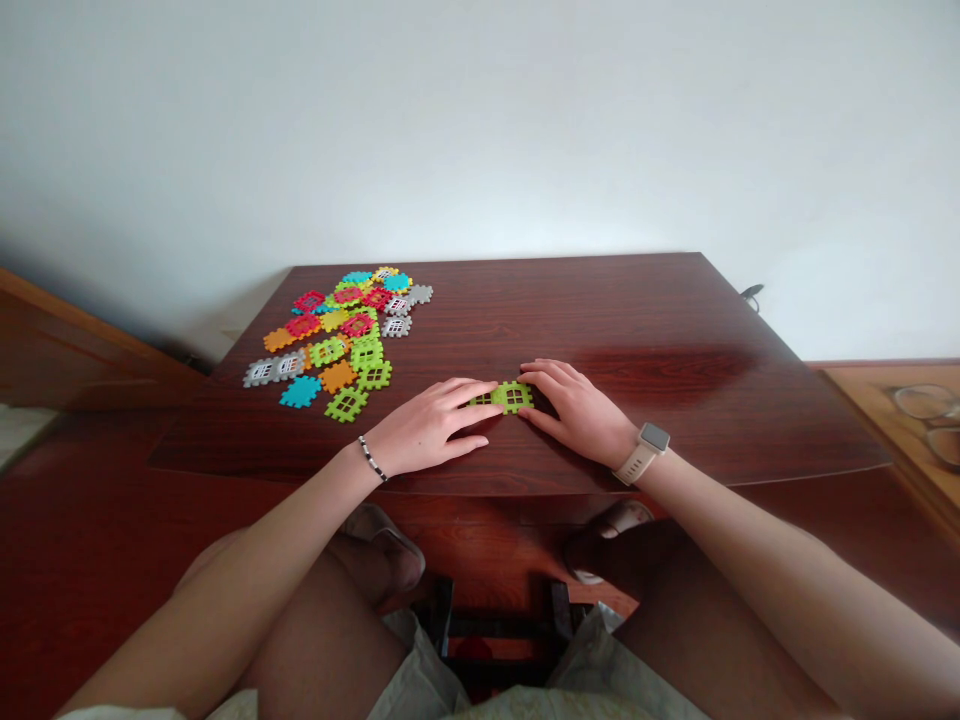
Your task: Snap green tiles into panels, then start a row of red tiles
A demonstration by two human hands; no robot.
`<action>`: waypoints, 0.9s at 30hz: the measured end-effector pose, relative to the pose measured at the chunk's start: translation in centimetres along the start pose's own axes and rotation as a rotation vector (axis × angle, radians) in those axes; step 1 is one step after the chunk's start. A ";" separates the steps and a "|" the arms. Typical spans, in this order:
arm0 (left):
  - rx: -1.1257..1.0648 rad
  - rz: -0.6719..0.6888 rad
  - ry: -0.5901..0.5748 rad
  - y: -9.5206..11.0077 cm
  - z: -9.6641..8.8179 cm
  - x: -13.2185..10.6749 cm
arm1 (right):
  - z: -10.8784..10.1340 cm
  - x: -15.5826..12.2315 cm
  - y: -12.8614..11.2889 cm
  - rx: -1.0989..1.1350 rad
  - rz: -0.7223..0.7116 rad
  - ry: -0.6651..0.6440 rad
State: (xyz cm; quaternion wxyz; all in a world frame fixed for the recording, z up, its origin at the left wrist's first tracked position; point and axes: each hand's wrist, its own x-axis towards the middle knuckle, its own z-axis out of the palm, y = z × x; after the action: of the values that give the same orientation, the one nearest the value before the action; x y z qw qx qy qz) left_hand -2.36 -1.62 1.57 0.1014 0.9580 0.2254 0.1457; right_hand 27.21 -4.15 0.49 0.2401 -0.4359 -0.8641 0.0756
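Note:
Two green interlocking window tiles lie flat side by side near the table's front edge. My left hand point(431, 425) rests with fingers spread over the left green tile point(484, 400), hiding much of it; its thumb lies apart on the wood. At the other end, my right hand point(581, 408) has its thumb and fingers at the near and far corners of the right green tile point(516, 397), gripping it by the edges. The tiles meet edge to edge, but I cannot tell how fully their teeth interlock.
A loose pile of interlocking tiles covers the table's left side, with an orange tile point(338, 377), a blue tile point(301, 392), a grey window tile point(260, 372) and a red tile point(358, 325) among them. The dark wooden table point(570, 310) backs onto a white wall point(480, 130).

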 end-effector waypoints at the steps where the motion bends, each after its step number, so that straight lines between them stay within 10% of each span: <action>1: 0.000 -0.004 0.004 0.0 -0.1 -0.1 | 0.0 0.0 0.0 -0.002 0.001 -0.002; 14: 0.301 -0.625 0.063 -1.5 -6.1 -3.4 | -0.1 -0.8 0.3 -0.006 -0.006 -0.003; 27: 0.337 -1.045 -0.206 -3.8 -9.2 -8.2 | -0.3 -0.6 -0.1 0.022 0.005 0.010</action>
State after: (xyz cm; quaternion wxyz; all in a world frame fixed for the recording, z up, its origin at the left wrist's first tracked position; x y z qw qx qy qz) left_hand -13.88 -0.86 7.26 0.0274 0.7310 0.6794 -0.0565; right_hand 27.57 -4.73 0.58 0.2492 -0.4357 -0.8609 0.0835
